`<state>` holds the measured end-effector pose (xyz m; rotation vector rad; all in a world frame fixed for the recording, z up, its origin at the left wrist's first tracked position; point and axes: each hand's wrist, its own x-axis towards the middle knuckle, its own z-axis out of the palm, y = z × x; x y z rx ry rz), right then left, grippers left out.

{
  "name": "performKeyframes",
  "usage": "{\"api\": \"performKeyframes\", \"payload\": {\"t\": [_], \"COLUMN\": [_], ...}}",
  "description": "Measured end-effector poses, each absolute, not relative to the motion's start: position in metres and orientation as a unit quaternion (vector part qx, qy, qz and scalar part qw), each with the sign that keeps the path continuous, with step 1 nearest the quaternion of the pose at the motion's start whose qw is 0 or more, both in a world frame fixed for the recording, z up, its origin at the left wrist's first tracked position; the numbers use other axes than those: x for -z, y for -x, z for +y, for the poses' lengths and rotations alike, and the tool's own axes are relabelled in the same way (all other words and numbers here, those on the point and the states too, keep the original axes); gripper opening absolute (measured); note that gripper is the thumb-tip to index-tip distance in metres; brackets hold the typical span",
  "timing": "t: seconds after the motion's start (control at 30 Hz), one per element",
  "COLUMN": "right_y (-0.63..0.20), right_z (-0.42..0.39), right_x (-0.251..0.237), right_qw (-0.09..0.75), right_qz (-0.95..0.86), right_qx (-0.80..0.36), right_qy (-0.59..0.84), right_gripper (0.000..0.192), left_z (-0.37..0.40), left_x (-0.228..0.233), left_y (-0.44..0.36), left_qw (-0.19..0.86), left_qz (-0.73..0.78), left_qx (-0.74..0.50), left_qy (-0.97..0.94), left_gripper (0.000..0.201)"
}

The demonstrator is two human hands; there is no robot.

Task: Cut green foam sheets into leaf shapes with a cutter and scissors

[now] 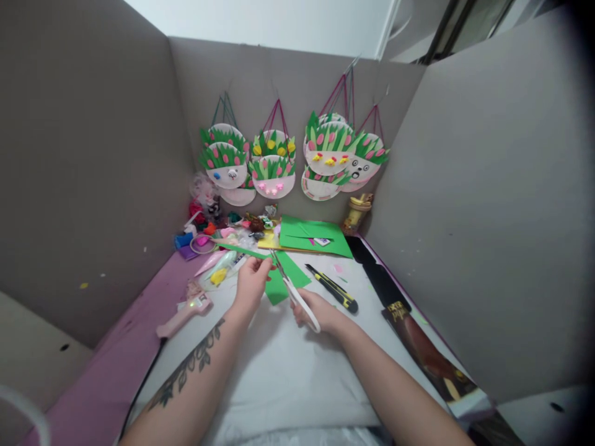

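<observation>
Gripping white-handled scissors, the right hand has its fingers curled round the handles! Over to the left hand, pinching a narrow green paper strip by its near end, close to the blades; whether they touch is hard to tell. Below lies green paper, a utility knife to its right.

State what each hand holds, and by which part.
Right hand: scissors, by the white handles. Left hand: a green strip, apparently near its end by the blades.
</observation>
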<state>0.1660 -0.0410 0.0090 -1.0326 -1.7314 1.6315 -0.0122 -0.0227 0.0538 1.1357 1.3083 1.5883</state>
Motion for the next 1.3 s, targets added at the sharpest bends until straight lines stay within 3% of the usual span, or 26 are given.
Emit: {"api": "performKeyframes", "payload": {"t": [0.53, 1.3], "right_y": [-0.167, -0.173], "right_z": [-0.039, -0.042], "right_x": [-0.006, -0.024], "right_qw": [0.266, 0.228], "right_qz": [-0.644, -0.700], "right_qx": [-0.611, -0.531], "right_qy": [0.375, 0.419], "right_gripper": [0.017, 0.014], "left_z": [-0.021, -0.017], "left_x": [-0.050, -0.047], "left_y": [0.014, 0.021], "left_qw": [0.367, 0.386], "left_qz": [0.530, 0.504], "left_qx": [-0.613, -0.579], "left_qy": [-0.456, -0.511], "left_gripper": [0.023, 0.030]}}
